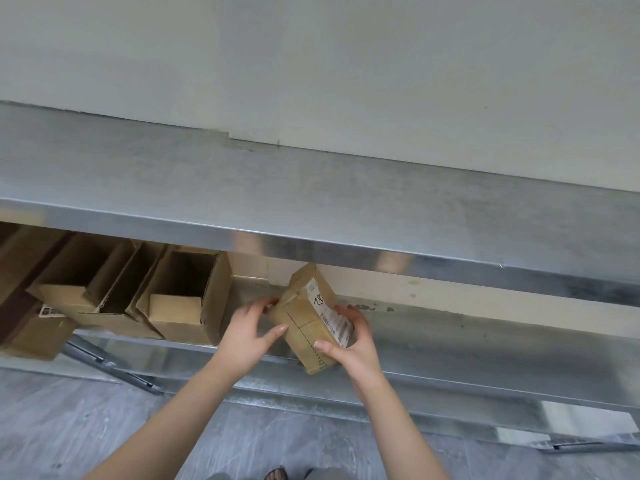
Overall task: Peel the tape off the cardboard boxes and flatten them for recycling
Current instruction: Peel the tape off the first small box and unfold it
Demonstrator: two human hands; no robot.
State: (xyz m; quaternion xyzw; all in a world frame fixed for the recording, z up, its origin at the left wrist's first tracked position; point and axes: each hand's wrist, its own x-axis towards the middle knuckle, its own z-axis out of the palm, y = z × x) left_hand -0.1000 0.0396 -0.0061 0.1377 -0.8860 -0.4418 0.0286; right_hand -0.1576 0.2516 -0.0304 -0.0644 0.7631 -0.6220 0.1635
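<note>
Several open boxes [187, 296] of brown cardboard stand in a row on the left of a steel lower shelf [485, 348], flaps up, packed close together. The nearest sits just beside the left hand. Over them runs the bench [311, 192], a long brushed-steel top w/ a shiny front lip overhanging the shelf. Pale wall [311, 64] behind the bench. Grey marbled floor [104, 427] below, w/ a sandalled foot [277, 474] at the bottom edge.

Centre frame, a small closed box [301, 327] is held under the bench lip, in front of the shelf. It is tilted: far end up and away, just below the lip; near end lower, toward the person. White label [334, 318] w/ barcodes and handwritten marks lies along its right side. A dark seam line runs down the facing side.

Both bare forearms reach up from the bottom of frame, one either side of the box. Left hand [247, 336] grips the box's left side, w/ thumb laid on the facing side and fingers curled round the far edge. Right hand [353, 344] grips the right side lower down, w/ thumb pressed on the facing side near the lower end and fingers wrapped over the label.
</note>
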